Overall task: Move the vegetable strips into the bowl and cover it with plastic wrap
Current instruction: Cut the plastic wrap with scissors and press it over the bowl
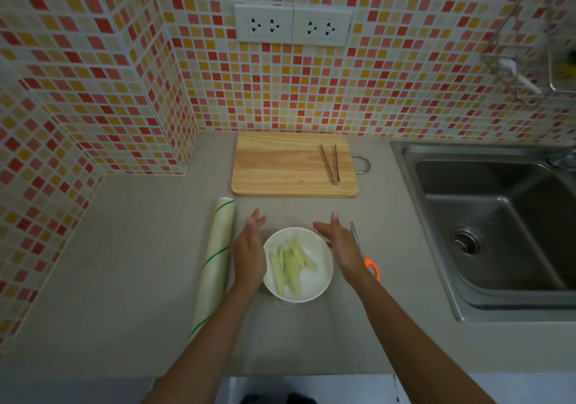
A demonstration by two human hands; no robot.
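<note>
Pale-green vegetable strips [291, 265] lie inside the white bowl [314, 291] on the tabletop [131, 247]. Left hand [249, 255] and right hand [341, 249] flank it, fingers straight, holding nothing, probably to smooth wrap; film cannot be confirmed.

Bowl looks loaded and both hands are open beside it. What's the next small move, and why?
Probably bring the left hand to the plastic wrap roll just to its left. The vegetable strips already lie in the bowl, the cutting board holds only tongs, and whether wrap covers the bowl is unclear.
</note>
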